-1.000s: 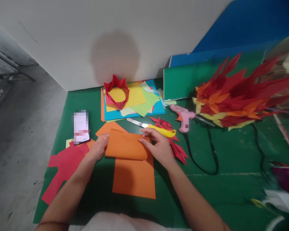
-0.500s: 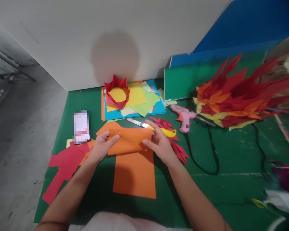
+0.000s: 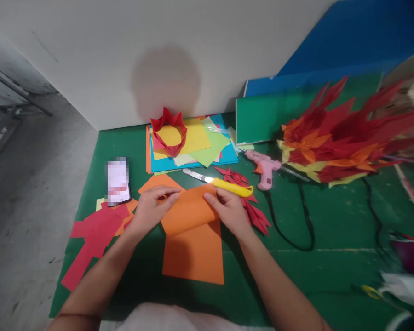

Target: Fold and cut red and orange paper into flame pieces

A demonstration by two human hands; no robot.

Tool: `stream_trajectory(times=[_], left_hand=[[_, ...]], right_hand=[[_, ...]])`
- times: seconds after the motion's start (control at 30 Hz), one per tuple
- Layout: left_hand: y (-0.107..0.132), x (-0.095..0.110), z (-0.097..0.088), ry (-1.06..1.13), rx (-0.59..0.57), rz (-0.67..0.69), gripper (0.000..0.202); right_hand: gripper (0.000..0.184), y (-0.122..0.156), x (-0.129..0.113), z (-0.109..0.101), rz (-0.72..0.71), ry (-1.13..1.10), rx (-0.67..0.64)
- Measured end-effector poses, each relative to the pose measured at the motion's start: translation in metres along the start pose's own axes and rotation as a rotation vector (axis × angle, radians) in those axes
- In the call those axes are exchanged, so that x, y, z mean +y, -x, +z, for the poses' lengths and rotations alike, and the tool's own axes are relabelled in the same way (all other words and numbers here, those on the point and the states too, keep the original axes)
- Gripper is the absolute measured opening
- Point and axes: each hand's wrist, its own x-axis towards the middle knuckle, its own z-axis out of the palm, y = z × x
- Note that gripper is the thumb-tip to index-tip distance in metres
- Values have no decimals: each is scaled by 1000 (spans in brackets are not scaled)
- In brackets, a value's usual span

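Holding an upper orange sheet (image 3: 191, 211) above the green counter (image 3: 279, 285), in front of the body and between both hands. With the grip of the right hand (image 3: 232, 211), pinching the right end of this sheet, thumb on the near face and fingers behind. With the left hand (image 3: 148, 211), reaching to the upper left edge of the same sheet, thumb and fingers almost together at the tips. Cannot tell of this left grip, closed on the paper or only beside it. Under the raised sheet, flat on the counter, a lower orange sheet (image 3: 203, 262), partly covered. Just behind the left hand, another orange paper (image 3: 162, 181).

Beside the left forearm, red paper pieces (image 3: 96, 230) in a loose heap, and at their far side a phone (image 3: 117, 179) with a blurred screen. Beyond the right hand, a cutter (image 3: 232, 187) with yellow handle, near red folded pieces (image 3: 257, 218) and a pink glue gun (image 3: 265, 170). Farther back, a red paper ring (image 3: 175, 151) on a stack of coloured paper (image 3: 193, 164).
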Motion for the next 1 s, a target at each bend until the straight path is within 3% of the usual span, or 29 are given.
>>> stream_trajectory(times=[0.13,0.3,1.0], left_hand=[[-4,8,1,-45,-71,61,23],[-6,6,4,-55,-122,46,21],[-5,1,3,-1,-155,57,20]], right_hand=[[28,0,1,0,1,30,6],[28,0,2,-2,-5,53,19],[28,0,0,-1,-17,110,66]])
